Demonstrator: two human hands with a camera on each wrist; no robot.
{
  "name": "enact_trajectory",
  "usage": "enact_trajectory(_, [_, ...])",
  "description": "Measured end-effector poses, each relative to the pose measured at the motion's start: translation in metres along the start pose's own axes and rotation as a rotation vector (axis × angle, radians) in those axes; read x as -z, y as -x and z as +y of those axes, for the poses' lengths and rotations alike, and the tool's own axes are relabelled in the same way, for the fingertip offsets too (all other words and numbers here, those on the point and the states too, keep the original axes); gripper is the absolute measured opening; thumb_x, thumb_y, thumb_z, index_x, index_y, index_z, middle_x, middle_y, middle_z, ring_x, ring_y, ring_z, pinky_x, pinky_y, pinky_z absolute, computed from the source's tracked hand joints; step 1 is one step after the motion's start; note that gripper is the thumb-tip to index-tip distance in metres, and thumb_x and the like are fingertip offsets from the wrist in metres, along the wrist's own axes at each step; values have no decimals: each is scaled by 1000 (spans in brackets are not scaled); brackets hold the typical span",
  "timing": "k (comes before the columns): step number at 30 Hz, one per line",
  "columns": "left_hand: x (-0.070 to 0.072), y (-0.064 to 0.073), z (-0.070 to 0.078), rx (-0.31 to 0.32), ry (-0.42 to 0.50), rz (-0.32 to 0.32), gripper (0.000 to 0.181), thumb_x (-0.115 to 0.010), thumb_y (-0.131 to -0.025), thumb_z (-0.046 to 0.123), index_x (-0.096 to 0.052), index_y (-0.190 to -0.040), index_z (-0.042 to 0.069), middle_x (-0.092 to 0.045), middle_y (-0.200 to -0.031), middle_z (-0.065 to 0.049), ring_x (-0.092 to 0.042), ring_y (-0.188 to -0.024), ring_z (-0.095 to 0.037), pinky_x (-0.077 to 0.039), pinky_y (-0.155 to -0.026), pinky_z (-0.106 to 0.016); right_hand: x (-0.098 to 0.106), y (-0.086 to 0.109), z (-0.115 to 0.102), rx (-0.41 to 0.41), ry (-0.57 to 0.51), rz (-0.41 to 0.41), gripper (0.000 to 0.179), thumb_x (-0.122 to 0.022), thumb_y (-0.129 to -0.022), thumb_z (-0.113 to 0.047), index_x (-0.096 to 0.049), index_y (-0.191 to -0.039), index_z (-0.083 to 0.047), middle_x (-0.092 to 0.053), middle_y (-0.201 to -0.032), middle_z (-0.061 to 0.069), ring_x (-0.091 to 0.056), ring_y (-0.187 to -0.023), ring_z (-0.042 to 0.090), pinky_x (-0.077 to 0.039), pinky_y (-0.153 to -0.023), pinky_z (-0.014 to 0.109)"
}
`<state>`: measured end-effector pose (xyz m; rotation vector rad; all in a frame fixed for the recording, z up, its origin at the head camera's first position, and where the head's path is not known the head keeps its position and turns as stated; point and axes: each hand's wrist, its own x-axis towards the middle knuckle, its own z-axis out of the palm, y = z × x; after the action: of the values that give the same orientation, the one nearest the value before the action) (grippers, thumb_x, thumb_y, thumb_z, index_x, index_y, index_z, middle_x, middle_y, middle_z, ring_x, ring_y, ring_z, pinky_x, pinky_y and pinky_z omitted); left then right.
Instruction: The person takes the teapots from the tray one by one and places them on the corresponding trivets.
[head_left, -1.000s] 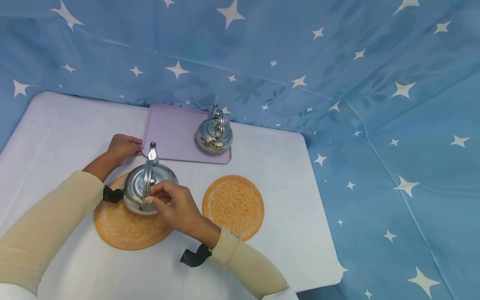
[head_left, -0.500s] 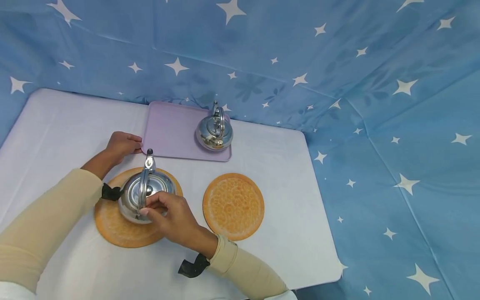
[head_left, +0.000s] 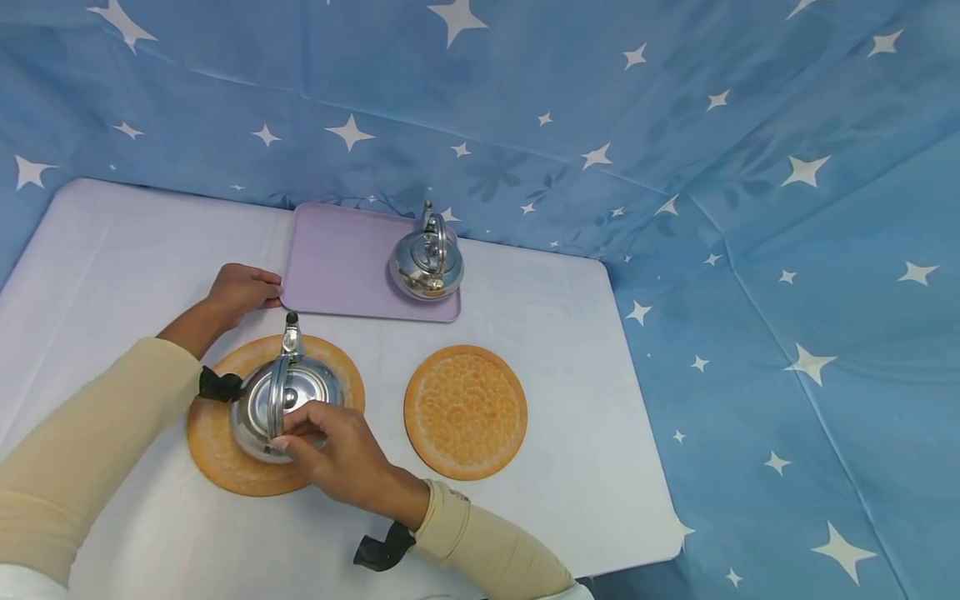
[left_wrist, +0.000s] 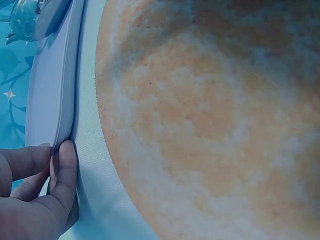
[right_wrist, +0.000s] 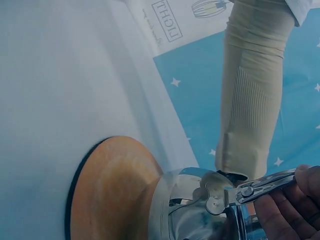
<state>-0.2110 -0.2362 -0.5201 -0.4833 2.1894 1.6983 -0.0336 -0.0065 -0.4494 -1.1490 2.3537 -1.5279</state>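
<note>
My left hand (head_left: pixel 240 292) pinches the near left corner of a lilac tray (head_left: pixel 337 267); in the left wrist view its thumb and fingers close on the tray rim (left_wrist: pixel 66 100). My right hand (head_left: pixel 341 454) holds a shiny steel teapot (head_left: pixel 251 417) by its arched handle, with the spout pointing away from me. In the right wrist view the fingers (right_wrist: pixel 272 215) curl round that handle. Under the teapot lies the larger orange round placemat (head_left: pixel 217 458); whether the two touch I cannot tell. A second steel teapot (head_left: pixel 427 267) stands on the tray's right end.
To the right lies a smaller orange round placemat (head_left: pixel 465 412) on the white tabletop (head_left: pixel 577 400). A blue curtain with white stars (head_left: pixel 495 108) hangs behind and to the right of the table.
My right hand has brought the teapot toward me and slightly left, from the placemat's far side to over its middle. The left hand keeps its pinch on the tray, which stays put.
</note>
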Motion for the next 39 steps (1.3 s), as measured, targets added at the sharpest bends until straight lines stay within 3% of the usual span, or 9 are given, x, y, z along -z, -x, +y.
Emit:
enact_trajectory(3, [0,0,1,8,5,-6,38,-53,-96,2,-49,-128,-18,-53,-112,-22,-61,-66,0,-57,-69,-18,-1,2,-1,-24,-23,-22,12,-70,-88,0,-61,-97,2,-68,-94,11,-60,-88,-3,-51,-74,9])
enact_trajectory(10, [0,1,1,16,7,-11,39,-53,-97,2,-47,-130,-18,-52,-116,-24,-61,-66,0,-57,-69,-18,-3,5,0,-41,69,-50,11,-70,-90,-3,-63,-98,0,-69,-97,5,-58,-90,-7,-49,-75,5])
enact_trajectory(16, [0,0,2,18,8,-6,39,-53,-97,2,-47,-130,-17,-52,-116,-24,-61,-66,1,-57,-69,-18,-6,6,3,-44,54,-49,13,-70,-89,-1,-62,-99,0,-69,-97,5,-62,-91,-3,-49,-75,6])
enact_trajectory(26, [0,1,1,29,-5,-17,40,-54,-98,3,-46,-131,-17,-49,-122,-27,-61,-67,1,-57,-71,-19,-8,5,4,-86,6,-64,15,-70,-88,0,-63,-101,2,-68,-99,8,-64,-92,1,-50,-76,8])
enact_trajectory(34, [-1,0,0,28,-24,-17,40,-52,-98,4,-46,-132,-17,-48,-125,-27,-60,-67,1,-57,-72,-19,4,1,-17,-93,-27,-58,18,-68,-88,5,-62,-104,8,-68,-94,12,-65,-88,3,-51,-76,9])
enact_trajectory(39, [-2,1,1,27,-30,2,39,-53,-98,4,-47,-131,-16,-50,-122,-27,-60,-67,1,-57,-71,-18,4,4,-4,-143,-147,-37,28,-65,-91,1,-57,-118,5,-67,-97,12,-60,-90,-3,-54,-78,15])
